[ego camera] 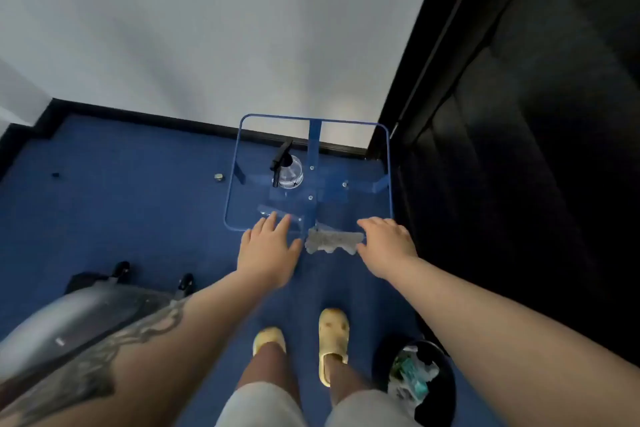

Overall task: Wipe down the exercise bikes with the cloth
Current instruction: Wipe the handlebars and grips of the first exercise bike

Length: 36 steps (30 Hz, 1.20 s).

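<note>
Underfoot, a deep blue carpet (pixel 121 204) fills the head view and runs up to a black skirting board (pixel 166 120) below a plain pale wall (pixel 207 28); a dark panelled surface (pixel 519 114) closes off the right side. Against the wall stands a small clear table (pixel 388 163) with a blue-tinted rim and blue supports visible through its top. On it, toward the back left, sits a clear spray bottle (pixel 289 172) with a black trigger head — no label or writing can be read on it, or anywhere else.

The grey cloth (pixel 334 242) lies crumpled at the table's near edge, between the two hands. The left hand (pixel 268 250) hovers just left of it, fingers spread and holding nothing. The right hand (pixel 388 244) is at the cloth's right end, fingers loosely curled downward; whether it touches or grips the cloth cannot be told.

At lower left is a blurred grey curved housing of an exercise bike (pixel 69 315) on black feet. At lower right stands a black waste bin (pixel 446 402) holding crumpled rubbish. Two small objects lie on the carpet near the skirting — too small to identify. The person wears pale yellow slippers (pixel 332 340).
</note>
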Tool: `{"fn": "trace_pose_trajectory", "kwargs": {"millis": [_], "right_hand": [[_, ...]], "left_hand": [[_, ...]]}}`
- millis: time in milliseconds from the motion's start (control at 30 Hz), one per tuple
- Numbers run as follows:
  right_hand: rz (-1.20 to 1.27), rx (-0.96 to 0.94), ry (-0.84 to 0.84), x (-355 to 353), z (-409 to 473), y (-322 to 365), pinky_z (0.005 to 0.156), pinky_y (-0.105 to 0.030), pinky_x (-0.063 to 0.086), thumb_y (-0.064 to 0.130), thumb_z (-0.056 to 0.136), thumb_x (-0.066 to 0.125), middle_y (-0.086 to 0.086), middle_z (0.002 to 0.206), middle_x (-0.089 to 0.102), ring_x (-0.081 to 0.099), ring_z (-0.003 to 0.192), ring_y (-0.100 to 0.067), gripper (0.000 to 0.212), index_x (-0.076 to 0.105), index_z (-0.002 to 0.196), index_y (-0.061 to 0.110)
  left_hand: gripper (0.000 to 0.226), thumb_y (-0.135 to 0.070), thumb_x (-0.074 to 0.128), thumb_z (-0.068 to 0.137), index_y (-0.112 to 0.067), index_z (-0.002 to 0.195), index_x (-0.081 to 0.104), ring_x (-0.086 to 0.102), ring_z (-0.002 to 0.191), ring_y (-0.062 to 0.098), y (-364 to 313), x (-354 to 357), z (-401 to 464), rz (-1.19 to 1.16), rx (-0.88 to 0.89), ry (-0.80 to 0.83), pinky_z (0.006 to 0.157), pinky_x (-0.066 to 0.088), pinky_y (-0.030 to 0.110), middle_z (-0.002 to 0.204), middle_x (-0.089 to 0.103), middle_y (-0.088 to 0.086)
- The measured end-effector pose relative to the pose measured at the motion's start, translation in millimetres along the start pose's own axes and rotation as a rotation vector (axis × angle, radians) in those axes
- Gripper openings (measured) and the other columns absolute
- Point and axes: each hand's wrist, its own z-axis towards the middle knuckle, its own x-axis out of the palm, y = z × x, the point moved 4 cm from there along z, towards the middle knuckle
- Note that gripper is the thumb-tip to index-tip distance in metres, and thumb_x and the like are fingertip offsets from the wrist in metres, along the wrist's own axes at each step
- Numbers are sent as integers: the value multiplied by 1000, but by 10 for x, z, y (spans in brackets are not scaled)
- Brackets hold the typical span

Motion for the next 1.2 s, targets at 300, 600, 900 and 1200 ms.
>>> {"fn": "trace_pose_trajectory", "kwargs": {"millis": [300,600,900,1200], "right_hand": [[44,35,105,492,599,5,108,-36,32,25,94,53,-1,141,48,41,129,-23,50,38,141,22],[63,174,-28,608,720,-41,71,-30,37,25,90,60,-5,93,61,55,93,-31,19,70,105,32],[146,-14,-127,122,381,235,87,-32,41,30,98,43,1,104,61,51,101,-20,16,55,103,20],[856,-300,-241,-932,-481,1059,60,-30,46,23,98,45,2,76,63,59,68,-12,12,49,88,28]], "left_hand": [[60,-46,30,98,-26,152,14,3,149,23,254,482,552,71,-14,98,119,7,42,162,9,1],[58,-42,32,98,-27,152,13,-3,149,18,397,675,501,17,-29,108,120,3,41,162,9,-3],[57,-41,40,97,-31,150,21,1,149,15,368,308,38,-125,-47,38,119,2,36,162,10,-6],[51,-33,55,92,-27,141,44,31,142,17,658,-868,-1231,-291,-255,-403,116,21,35,154,33,-5]]}}
